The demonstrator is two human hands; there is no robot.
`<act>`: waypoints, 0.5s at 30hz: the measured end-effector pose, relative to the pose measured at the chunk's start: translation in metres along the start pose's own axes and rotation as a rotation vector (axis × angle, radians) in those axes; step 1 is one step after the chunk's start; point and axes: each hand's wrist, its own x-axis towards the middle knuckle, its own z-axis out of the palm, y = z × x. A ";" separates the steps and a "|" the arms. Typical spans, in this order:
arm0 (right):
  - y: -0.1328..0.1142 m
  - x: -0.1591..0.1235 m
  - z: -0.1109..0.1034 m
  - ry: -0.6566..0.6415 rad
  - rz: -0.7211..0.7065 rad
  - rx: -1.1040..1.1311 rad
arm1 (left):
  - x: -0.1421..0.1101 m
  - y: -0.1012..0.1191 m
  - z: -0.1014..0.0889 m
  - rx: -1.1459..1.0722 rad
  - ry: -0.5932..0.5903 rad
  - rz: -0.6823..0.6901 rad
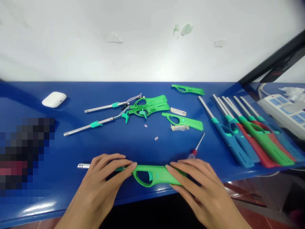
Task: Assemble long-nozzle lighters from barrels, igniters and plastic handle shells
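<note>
A green long-necked gas lighter (152, 175) lies along the near edge of the blue table, its metal tip showing at the left. My left hand (102, 181) is closed around the neck end, thumb and fingers pinching where the metal tube meets the green handle. On the handle's right end, my right hand (197, 181) grips with thumb and fingers. Just behind the right hand lies a screwdriver (195, 149) with a red handle, partly hidden. Farther back are green handle shells (152, 105), a closed-looking green shell (187, 121) and clear fuel tanks (179, 128).
Two loose metal tubes (89, 126) with wires lie at the left. Several whole lighters (228, 143) in blue, red and green lie side by side at the right, near a power strip (283, 108). A white case (54, 99) sits back left. A white wall (143, 57) bounds the table.
</note>
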 end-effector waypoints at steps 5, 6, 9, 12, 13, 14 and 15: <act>-0.001 0.000 0.000 0.030 0.007 0.013 | 0.001 0.003 0.001 -0.033 -0.028 -0.014; -0.001 0.001 0.001 0.038 0.010 0.014 | 0.001 0.003 0.001 -0.033 -0.031 -0.018; -0.001 0.003 0.002 0.056 0.018 0.013 | 0.000 0.003 0.002 -0.021 -0.024 -0.013; -0.002 0.006 0.001 0.078 0.002 -0.003 | -0.001 0.004 0.002 -0.007 -0.027 -0.028; -0.002 0.007 0.001 0.083 -0.006 -0.013 | -0.001 0.004 0.002 -0.003 -0.033 -0.034; -0.003 0.008 0.000 0.089 -0.015 -0.023 | -0.001 0.005 0.002 0.000 -0.032 -0.035; -0.003 0.009 0.000 0.098 -0.017 -0.029 | -0.001 0.005 0.002 0.002 -0.029 -0.034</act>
